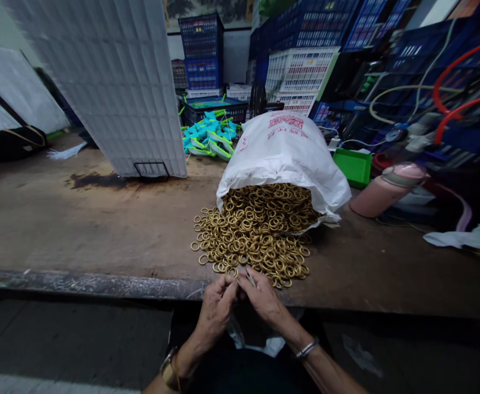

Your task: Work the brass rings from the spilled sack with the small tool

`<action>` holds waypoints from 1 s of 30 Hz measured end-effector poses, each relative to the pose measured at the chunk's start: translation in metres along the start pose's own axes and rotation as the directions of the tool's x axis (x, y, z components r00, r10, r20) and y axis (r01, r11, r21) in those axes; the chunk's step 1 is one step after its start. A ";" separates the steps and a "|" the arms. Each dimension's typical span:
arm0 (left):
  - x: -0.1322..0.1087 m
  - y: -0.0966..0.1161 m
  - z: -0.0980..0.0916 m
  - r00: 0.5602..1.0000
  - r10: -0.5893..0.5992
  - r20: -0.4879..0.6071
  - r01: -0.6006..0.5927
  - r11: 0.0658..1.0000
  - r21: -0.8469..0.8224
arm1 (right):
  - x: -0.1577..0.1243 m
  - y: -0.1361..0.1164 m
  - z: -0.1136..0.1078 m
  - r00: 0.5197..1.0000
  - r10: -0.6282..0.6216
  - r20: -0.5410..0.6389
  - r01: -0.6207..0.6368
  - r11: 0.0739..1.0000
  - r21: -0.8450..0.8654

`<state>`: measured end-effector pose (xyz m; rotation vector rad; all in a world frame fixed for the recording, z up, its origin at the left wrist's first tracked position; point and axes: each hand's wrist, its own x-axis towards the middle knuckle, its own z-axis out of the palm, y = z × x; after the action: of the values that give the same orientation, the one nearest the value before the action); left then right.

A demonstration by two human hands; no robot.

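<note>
My left hand [216, 306] is closed in a pinch at the table's front edge, with a gold-coloured ring [233, 272] showing right at its fingertips. Close beside it, my right hand [264, 298] is closed around a small thin metal tool [250, 279]; its working end is mostly hidden by the fingers. The fingertips of both hands nearly meet. Just beyond them spreads a heap of gold-coloured rings [260, 235], spilling from the mouth of a white woven sack [289, 148] lying on its side.
The brown table [100, 230] has a worn front edge. A tall white ribbed panel [112, 93] stands at left. Behind are turquoise and lime-green pieces [209, 134], blue crates [203, 52] and white crates [299, 71]. A green tray [352, 167] and pink bottle [383, 191] stand right.
</note>
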<state>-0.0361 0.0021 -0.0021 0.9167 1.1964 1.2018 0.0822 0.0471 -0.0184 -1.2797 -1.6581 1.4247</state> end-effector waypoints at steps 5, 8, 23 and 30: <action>-0.001 -0.005 -0.001 0.989 -0.150 0.012 0.150 0.980 -0.128 | -0.001 -0.001 -0.002 0.997 0.063 0.041 -0.068 0.988 0.141; -0.002 -0.008 -0.002 0.984 -0.174 0.034 0.177 0.955 -0.237 | -0.003 -0.002 0.000 0.989 0.121 0.086 -0.138 0.961 0.238; -0.003 -0.004 -0.006 0.972 -0.211 0.104 0.231 0.942 -0.243 | 0.003 -0.005 -0.001 0.999 0.044 0.013 -0.045 0.994 0.101; -0.004 -0.003 -0.007 0.969 -0.215 0.124 0.237 0.949 -0.208 | 0.000 -0.009 0.000 0.999 0.001 0.053 -0.007 0.995 0.103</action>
<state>-0.0426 -0.0027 -0.0055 0.6462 1.0325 1.0660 0.0798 0.0474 -0.0098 -1.1978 -1.5944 1.5383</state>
